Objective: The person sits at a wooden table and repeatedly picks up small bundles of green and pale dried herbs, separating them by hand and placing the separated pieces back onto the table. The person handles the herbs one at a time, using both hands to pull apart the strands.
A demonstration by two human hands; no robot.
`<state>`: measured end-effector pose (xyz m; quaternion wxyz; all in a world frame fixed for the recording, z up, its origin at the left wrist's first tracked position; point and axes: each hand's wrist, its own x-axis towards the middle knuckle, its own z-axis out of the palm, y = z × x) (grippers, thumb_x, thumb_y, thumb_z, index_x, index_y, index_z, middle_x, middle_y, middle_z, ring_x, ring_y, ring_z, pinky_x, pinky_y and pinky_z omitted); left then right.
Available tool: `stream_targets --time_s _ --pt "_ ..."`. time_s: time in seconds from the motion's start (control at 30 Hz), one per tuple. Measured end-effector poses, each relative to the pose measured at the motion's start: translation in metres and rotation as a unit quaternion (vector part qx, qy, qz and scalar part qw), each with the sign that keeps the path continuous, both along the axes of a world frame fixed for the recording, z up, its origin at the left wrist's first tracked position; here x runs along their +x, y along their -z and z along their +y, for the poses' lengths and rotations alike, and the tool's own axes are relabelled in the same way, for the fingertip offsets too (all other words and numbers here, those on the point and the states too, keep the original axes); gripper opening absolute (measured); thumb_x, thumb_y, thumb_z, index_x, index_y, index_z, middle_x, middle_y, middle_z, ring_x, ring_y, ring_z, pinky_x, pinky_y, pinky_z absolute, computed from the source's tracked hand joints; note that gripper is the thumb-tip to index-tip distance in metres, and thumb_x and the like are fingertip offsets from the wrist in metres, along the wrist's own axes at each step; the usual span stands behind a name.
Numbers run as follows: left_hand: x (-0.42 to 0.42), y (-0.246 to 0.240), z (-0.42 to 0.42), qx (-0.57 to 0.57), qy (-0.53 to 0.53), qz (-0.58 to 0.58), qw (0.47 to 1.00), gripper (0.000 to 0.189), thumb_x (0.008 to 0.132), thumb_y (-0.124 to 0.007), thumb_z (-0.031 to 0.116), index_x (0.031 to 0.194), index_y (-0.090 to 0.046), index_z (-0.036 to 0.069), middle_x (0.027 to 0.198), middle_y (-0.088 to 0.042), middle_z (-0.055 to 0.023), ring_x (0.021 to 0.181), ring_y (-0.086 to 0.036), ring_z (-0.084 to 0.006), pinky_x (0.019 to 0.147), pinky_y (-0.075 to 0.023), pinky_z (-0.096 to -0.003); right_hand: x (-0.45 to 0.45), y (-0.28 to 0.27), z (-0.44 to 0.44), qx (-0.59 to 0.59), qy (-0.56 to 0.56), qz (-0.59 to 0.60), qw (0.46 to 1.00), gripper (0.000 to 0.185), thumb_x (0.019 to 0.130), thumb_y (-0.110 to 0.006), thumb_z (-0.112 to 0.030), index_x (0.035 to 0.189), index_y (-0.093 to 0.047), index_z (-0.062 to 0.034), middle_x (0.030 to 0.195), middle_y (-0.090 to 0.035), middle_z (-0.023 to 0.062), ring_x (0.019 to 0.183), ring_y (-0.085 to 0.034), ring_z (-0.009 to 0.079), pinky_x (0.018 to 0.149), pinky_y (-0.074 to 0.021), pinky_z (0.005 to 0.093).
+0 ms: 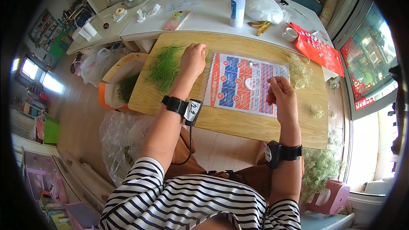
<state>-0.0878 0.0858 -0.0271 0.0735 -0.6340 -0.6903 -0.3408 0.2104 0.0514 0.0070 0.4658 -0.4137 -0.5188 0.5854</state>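
My left hand (193, 59) is over the wooden board (223, 124), at the right side of a loose pile of green feathery sprigs (164, 67). Its fingers are bent together, and whether anything thin is between them is hidden. Above the right part of a printed red and blue sheet under clear plastic (233, 99), my right hand (282, 94) has its thumb and fingers drawn together; no object shows clearly in it. A small white round item (249, 83) lies on the sheet. Pale, stringy plant strands (299, 70) form a heap beyond my right hand, with a smaller tuft (317, 111) nearer.
Behind the board, a white table holds a blue-capped bottle (237, 6), a banana peel (261, 27), a white cup (290, 34), a phone (177, 20) and a red cloth (316, 46). At left stands an open box (110, 94) with dark green sprigs. Feathery plants (322, 169) fill the lower right.
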Motion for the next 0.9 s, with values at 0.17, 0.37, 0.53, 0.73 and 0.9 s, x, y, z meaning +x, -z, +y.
stream_targets --time_s 0.17,0.37,0.53,0.73,0.9 --pt "0.004 0.025 0.016 -0.136 -0.052 0.145 0.979 0.017 0.086 -0.052 0.012 0.1 -0.061 0.011 0.107 -0.061 -0.0083 0.108 -0.053 -0.0253 0.096 -0.0358 -0.0437 -0.005 0.009 0.007 0.041 0.028 -0.016 0.999 0.02 0.092 -0.054 -0.018 0.098 -0.057 0.001 0.068 -0.049 0.0006 0.054 -0.049 0.008 0.046 -0.0398 0.0222" --pt "0.001 0.003 0.008 0.017 0.033 0.089 0.995 0.01 0.079 -0.064 0.012 0.088 -0.061 0.008 0.088 -0.066 -0.0077 0.084 -0.06 -0.0284 0.077 -0.0458 -0.0408 0.001 0.017 0.02 0.068 0.101 -0.09 0.988 0.016 0.088 -0.058 -0.013 0.094 -0.058 0.0019 0.07 -0.059 0.0064 0.056 -0.057 0.0102 0.047 -0.0453 0.0245" --pt "0.01 -0.023 -0.007 0.101 0.112 -0.076 0.986 0.018 0.084 -0.063 0.011 0.101 -0.062 0.005 0.095 -0.067 -0.0115 0.088 -0.065 -0.0212 0.075 -0.0499 -0.0296 -0.007 0.027 0.025 0.098 0.091 -0.175 0.975 0.014 0.087 -0.059 -0.013 0.089 -0.059 0.0003 0.068 -0.06 0.0045 0.056 -0.058 0.0098 0.049 -0.0452 0.0243" --pt "0.027 -0.038 -0.028 0.128 0.14 -0.163 0.968 0.016 0.09 -0.056 0.012 0.102 -0.06 0.002 0.089 -0.064 -0.0117 0.076 -0.065 -0.0219 0.063 -0.05 -0.0312 -0.025 0.046 0.034 0.173 0.096 -0.273 0.942 0.013 0.085 -0.059 -0.015 0.089 -0.061 -0.0023 0.071 -0.063 0.0074 0.058 -0.062 0.0125 0.054 -0.0472 0.0261" --pt "0.051 -0.039 -0.056 0.046 0.163 -0.319 0.933 0.026 0.097 -0.047 0.019 0.113 -0.055 0.0 0.085 -0.063 -0.0036 0.057 -0.044 -0.0037 0.051 -0.0371 -0.0171 -0.037 0.056 0.038 0.274 0.11 -0.342 0.892 0.011 0.083 -0.06 -0.013 0.085 -0.061 -0.0026 0.078 -0.063 0.0111 0.074 -0.061 0.0259 0.066 -0.0476 0.0353"
